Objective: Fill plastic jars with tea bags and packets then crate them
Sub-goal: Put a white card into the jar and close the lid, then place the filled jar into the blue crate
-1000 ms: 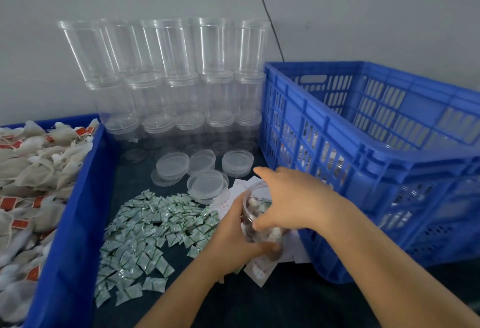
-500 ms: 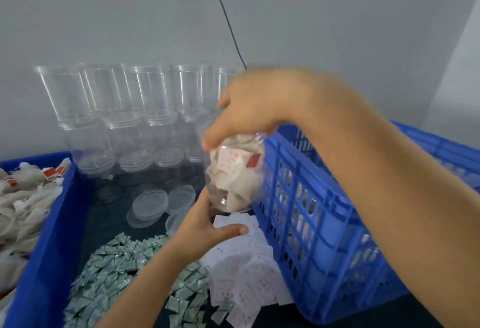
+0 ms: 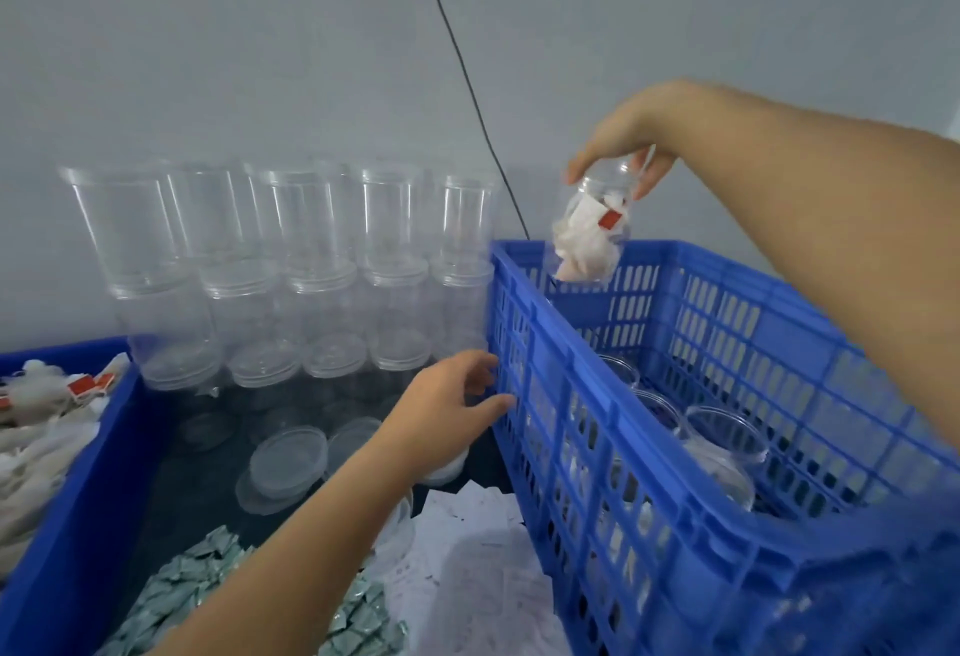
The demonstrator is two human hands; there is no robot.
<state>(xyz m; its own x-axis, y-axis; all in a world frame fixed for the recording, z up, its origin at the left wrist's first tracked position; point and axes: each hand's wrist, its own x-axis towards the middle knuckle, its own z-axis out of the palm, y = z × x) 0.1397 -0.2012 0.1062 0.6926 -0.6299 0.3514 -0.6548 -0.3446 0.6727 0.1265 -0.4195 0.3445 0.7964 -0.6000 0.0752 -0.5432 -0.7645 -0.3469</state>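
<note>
My right hand (image 3: 621,143) grips the top of a clear plastic jar (image 3: 592,229) filled with white tea bags. It holds the jar in the air over the far left corner of the blue crate (image 3: 613,453). Inside the crate stand several filled clear jars (image 3: 719,453). My left hand (image 3: 447,406) hovers with relaxed fingers and holds nothing, close to the crate's left wall. Small green packets (image 3: 192,598) lie heaped on the dark table below my left forearm.
Stacked empty clear jars (image 3: 291,271) stand against the grey wall. Clear lids (image 3: 288,460) lie in front of them. A blue bin (image 3: 62,525) on the left holds loose tea bags (image 3: 36,427). White paper slips (image 3: 467,562) lie beside the crate. A black cable (image 3: 467,84) runs down the wall.
My right hand has carried the filled jar up and to the right, from beside the crate to over its far corner. My left hand has let go of the jar.
</note>
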